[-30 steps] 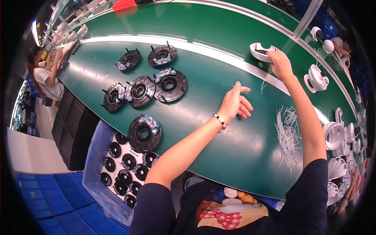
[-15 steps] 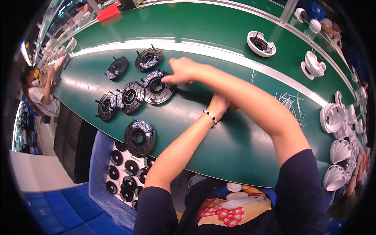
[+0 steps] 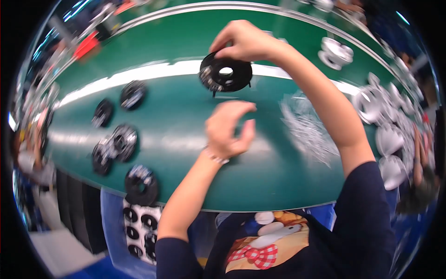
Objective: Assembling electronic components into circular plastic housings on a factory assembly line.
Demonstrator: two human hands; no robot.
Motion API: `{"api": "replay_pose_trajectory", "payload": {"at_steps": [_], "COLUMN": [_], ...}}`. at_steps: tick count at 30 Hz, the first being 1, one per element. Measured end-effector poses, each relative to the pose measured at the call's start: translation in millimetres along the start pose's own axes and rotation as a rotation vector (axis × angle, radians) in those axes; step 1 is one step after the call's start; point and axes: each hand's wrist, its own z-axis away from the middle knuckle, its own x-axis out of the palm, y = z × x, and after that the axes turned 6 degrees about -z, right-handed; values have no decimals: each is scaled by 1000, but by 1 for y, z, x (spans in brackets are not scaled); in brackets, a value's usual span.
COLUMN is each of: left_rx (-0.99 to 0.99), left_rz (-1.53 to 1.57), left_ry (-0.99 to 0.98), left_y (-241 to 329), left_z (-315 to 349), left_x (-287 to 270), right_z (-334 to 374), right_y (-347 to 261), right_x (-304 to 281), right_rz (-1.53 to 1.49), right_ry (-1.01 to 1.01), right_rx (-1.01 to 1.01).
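Observation:
My right hand (image 3: 248, 42) pinches the upper rim of a black ring-shaped plastic plate (image 3: 238, 78) between thumb and fingers. Pegs stick out from the plate's lower edge, and it is held up tilted above the bench, near the belt's rail. Below it, my left hand (image 3: 230, 130) hovers empty, fingers curved and apart from the thumb. Several similar black plates lie to the left on the green bench: one at the far side (image 3: 133, 95), a pair touching each other (image 3: 124, 142), and one by the near edge (image 3: 141, 185). Some carry small circuit boards, blurred by motion.
Thin white strips (image 3: 306, 128) lie scattered right of centre. White ring and bowl-shaped housings (image 3: 390, 139) crowd the right end. A green belt (image 3: 176, 39) runs behind, carrying a white housing (image 3: 335, 53). A lined box (image 3: 134, 232) of black plates stands below left. Other people work at both sides.
My right hand has picked up a black plate from the group at left and brought it rightward. My left hand has come out from under the right arm. The view has turned somewhat rightward.

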Motion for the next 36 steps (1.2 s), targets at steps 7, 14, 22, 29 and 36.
{"api": "replay_pose_trajectory", "payload": {"at_steps": [7,14,22,29,36], "left_rx": [-824,-1203,-1256,-1260,-1240], "left_rz": [615,937,1038,1063,1079], "left_ry": [-369,-388,-216,-135,-24], "left_y": [-33,-5,-14,-18,-17], "left_z": [29,12,8,13,14], "left_x": [-7,9,4,3,2], "right_z": [60,176,388,406,395], "right_y": [-47,9,117,109,96], "right_x": [12,-56,-169,-159,-163], "right_rz": [2,-147,904,835,1164], "right_ry": [-392,429,722,691,740], "right_rx": [-27,322,1124,1096,757]}}
